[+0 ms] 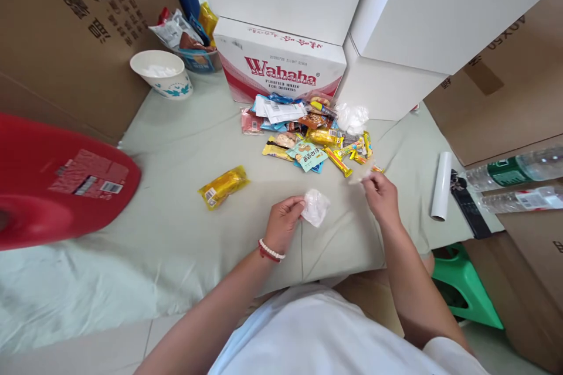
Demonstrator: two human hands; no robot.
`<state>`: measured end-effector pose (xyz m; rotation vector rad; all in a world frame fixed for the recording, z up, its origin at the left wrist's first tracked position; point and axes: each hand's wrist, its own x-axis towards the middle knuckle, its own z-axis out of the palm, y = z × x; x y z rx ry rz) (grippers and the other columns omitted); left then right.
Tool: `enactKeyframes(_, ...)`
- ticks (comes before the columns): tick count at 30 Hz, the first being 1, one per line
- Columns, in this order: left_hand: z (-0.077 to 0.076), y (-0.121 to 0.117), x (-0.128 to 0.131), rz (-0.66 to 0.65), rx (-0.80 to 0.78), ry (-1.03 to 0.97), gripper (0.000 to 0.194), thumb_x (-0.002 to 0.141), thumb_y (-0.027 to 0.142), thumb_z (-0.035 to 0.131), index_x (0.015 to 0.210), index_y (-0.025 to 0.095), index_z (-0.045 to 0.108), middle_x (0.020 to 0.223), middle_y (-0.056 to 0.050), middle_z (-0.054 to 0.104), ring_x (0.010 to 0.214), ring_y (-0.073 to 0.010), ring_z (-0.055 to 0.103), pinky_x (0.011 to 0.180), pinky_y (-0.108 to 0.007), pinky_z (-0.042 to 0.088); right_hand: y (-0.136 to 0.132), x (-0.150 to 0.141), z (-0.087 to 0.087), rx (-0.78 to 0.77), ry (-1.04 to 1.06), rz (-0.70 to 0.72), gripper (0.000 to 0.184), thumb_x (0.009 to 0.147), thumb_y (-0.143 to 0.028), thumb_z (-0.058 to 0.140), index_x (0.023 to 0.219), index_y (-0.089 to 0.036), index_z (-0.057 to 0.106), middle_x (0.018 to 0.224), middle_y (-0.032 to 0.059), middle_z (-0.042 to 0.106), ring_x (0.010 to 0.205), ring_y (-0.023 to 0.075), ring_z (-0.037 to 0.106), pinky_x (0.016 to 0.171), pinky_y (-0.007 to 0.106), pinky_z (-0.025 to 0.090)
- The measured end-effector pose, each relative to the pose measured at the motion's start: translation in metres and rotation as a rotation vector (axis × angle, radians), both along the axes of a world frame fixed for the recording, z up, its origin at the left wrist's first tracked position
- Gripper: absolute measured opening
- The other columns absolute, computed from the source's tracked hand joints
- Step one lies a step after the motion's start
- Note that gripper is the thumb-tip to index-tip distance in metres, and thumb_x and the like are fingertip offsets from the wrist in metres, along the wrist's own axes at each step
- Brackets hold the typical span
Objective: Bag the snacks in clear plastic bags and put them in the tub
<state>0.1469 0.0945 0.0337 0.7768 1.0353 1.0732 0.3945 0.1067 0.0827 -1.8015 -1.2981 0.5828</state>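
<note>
My left hand (282,224), with a bead bracelet on the wrist, pinches a crumpled clear plastic bag (315,207) just above the pale green cloth (176,228). My right hand (382,195) has its fingers pinched together at the near edge of a pile of snack packets (310,135); a thin clear film seems to hang from them, but I cannot make it out. A single yellow snack packet (223,186) lies apart to the left of my hands.
A Wahaha water carton (281,61) and white boxes (396,23) stand behind the pile. A paper bowl (162,73) sits back left, a red plastic stool (57,181) at left. A white roll (441,186), water bottles (519,170) and a green stool (466,284) lie right.
</note>
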Motion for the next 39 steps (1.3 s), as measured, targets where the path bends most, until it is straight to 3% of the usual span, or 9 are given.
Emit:
enactKeyframes(3, -0.007, -0.001, 0.003, 0.044, 0.114, 0.040, 0.023, 0.073, 0.039, 0.079, 0.084, 0.019, 0.078, 0.078, -0.002, 0.067, 0.069, -0.0129, 0.055, 0.065, -0.026, 0.045, 0.012, -0.016, 0.003, -0.093, -0.007, 0.085, 0.029, 0.081, -0.048, 0.067, 0.090, -0.020, 0.066, 0.083, 0.0021, 0.064, 0.059, 0.0119, 0.047, 0.054, 0.026, 0.037)
enactKeyframes(7, -0.009, 0.003, 0.005, 0.135, 0.296, 0.200, 0.010, 0.075, 0.030, 0.077, 0.079, 0.021, 0.077, 0.087, -0.004, 0.065, 0.079, -0.0149, 0.059, 0.070, -0.026, 0.046, -0.005, -0.058, 0.006, -0.275, 0.396, 0.232, 0.040, 0.087, -0.061, 0.062, 0.084, -0.021, 0.061, 0.071, -0.0011, 0.056, 0.055, 0.0112, 0.044, 0.047, 0.023, 0.034)
enactKeyframes(12, -0.012, 0.002, 0.006, 0.002, 0.299, 0.155, 0.008, 0.076, 0.028, 0.077, 0.079, 0.020, 0.074, 0.086, -0.003, 0.064, 0.081, -0.0155, 0.060, 0.073, -0.027, 0.047, -0.029, -0.096, -0.009, -0.221, 0.586, 0.343, 0.039, 0.076, -0.054, 0.080, 0.092, -0.021, 0.067, 0.087, 0.0018, 0.064, 0.075, 0.0146, 0.054, 0.058, 0.023, 0.045)
enactKeyframes(22, -0.004, 0.006, 0.004, -0.248, 0.112, -0.002, 0.038, 0.081, 0.053, 0.072, 0.077, 0.017, 0.062, 0.071, 0.002, 0.057, 0.065, -0.0118, 0.052, 0.065, -0.026, 0.043, -0.038, -0.072, -0.006, -0.398, 0.836, 0.180, 0.046, 0.070, -0.057, 0.084, 0.071, -0.019, 0.058, 0.063, -0.0044, 0.048, 0.051, 0.0068, 0.030, 0.045, 0.021, 0.021)
enactKeyframes(25, -0.002, 0.005, 0.003, -0.228, 0.107, 0.008, 0.042, 0.081, 0.058, 0.071, 0.079, 0.017, 0.060, 0.073, 0.002, 0.055, 0.064, -0.0113, 0.051, 0.064, -0.026, 0.043, -0.043, -0.076, -0.008, -0.292, 0.799, 0.163, 0.042, 0.073, -0.058, 0.081, 0.080, -0.021, 0.063, 0.075, -0.0013, 0.055, 0.060, 0.0099, 0.043, 0.050, 0.022, 0.034)
enactKeyframes(27, -0.003, 0.004, 0.002, -0.224, 0.132, 0.029, 0.042, 0.082, 0.058, 0.070, 0.081, 0.018, 0.059, 0.073, 0.002, 0.055, 0.065, -0.0114, 0.049, 0.064, -0.026, 0.041, -0.046, -0.082, -0.013, -0.193, 0.669, 0.188, 0.041, 0.070, -0.052, 0.085, 0.093, -0.023, 0.068, 0.093, 0.0015, 0.063, 0.078, 0.0138, 0.054, 0.066, 0.025, 0.046)
enactKeyframes(30, -0.004, 0.005, -0.001, -0.220, 0.194, 0.024, 0.041, 0.085, 0.057, 0.068, 0.081, 0.018, 0.059, 0.073, 0.002, 0.053, 0.069, -0.0122, 0.048, 0.068, -0.026, 0.040, -0.046, -0.086, -0.020, -0.154, 0.527, 0.181, 0.042, 0.067, -0.047, 0.087, 0.096, -0.022, 0.069, 0.098, 0.0031, 0.067, 0.088, 0.0178, 0.059, 0.078, 0.029, 0.049)
enactKeyframes(35, -0.003, 0.011, -0.006, -0.098, 0.183, -0.085, 0.040, 0.086, 0.059, 0.066, 0.087, 0.019, 0.059, 0.089, -0.001, 0.060, 0.081, -0.0139, 0.051, 0.075, -0.026, 0.042, -0.045, -0.065, -0.017, -0.178, 0.733, 0.080, 0.036, 0.073, -0.049, 0.083, 0.089, -0.022, 0.065, 0.080, -0.0009, 0.062, 0.071, 0.0140, 0.054, 0.067, 0.027, 0.048)
enactKeyframes(39, -0.001, 0.013, -0.004, -0.065, 0.088, -0.096, 0.043, 0.084, 0.062, 0.066, 0.083, 0.022, 0.052, 0.070, 0.005, 0.046, 0.062, -0.0107, 0.040, 0.059, -0.024, 0.036, -0.047, -0.045, -0.014, -0.262, 0.747, 0.066, 0.038, 0.075, -0.052, 0.081, 0.094, -0.022, 0.066, 0.080, -0.0006, 0.059, 0.061, 0.0120, 0.047, 0.050, 0.023, 0.040)
